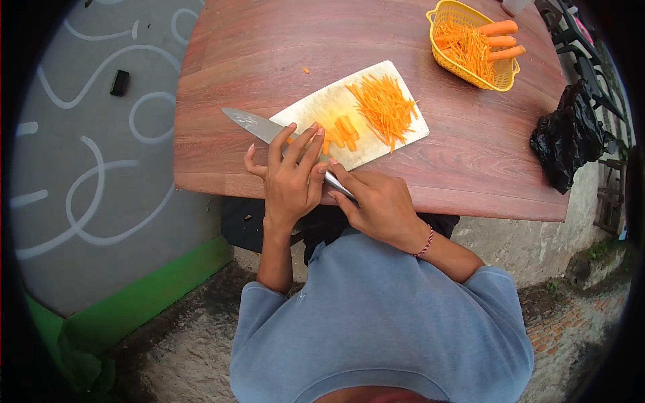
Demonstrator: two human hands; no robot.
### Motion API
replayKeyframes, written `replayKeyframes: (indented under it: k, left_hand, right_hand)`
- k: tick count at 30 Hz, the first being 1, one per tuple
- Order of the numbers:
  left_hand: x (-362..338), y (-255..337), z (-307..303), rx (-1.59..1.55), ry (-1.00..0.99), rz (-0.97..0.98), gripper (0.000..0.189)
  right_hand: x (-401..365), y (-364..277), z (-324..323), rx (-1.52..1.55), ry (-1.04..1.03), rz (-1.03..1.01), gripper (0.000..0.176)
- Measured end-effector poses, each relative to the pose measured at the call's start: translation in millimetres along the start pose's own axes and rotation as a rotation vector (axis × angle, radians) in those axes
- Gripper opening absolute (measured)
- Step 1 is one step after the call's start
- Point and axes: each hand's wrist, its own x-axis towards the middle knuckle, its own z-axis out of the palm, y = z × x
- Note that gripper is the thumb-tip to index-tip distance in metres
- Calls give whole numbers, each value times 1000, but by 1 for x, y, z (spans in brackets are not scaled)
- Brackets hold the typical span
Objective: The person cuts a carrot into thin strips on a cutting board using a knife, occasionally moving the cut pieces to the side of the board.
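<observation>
My right hand [381, 203] is closed round the metal handle of a kitchen knife [250, 124], whose broad blade points to the left along the near edge of a white cutting board [310, 101]. Over the blade lies my left hand [290, 176], fingers stretched out and spread, with fingertips at the board's near-left part. Part of the blade is hidden beneath those fingers. Just beyond the fingertips are short cut carrot pieces [345, 131]. A heap of thin carrot strips [385, 111] covers the right part of the board.
On the reddish wooden table [289, 40], a yellow plastic basket [459, 72] at the back right holds carrot strips and several whole carrots [498, 28]. A black plastic bag [568, 138] hangs at the right edge. A small carrot scrap [306, 70] lies behind the board.
</observation>
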Motion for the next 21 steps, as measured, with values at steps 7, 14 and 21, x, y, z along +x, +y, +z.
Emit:
replayKeyframes:
  k: [7,14,21]
  left_hand:
    - [-2,-7,-5,99,131,-206,42]
    - [-3,2,9,26,-47,-116,46]
    - [-5,4,8,-63,108,-175,42]
  right_hand:
    - [-3,5,-3,-39,9,24,57]
    - [-3,3,1,-53,1,24,58]
    - [-2,2,0,-33,29,66,59]
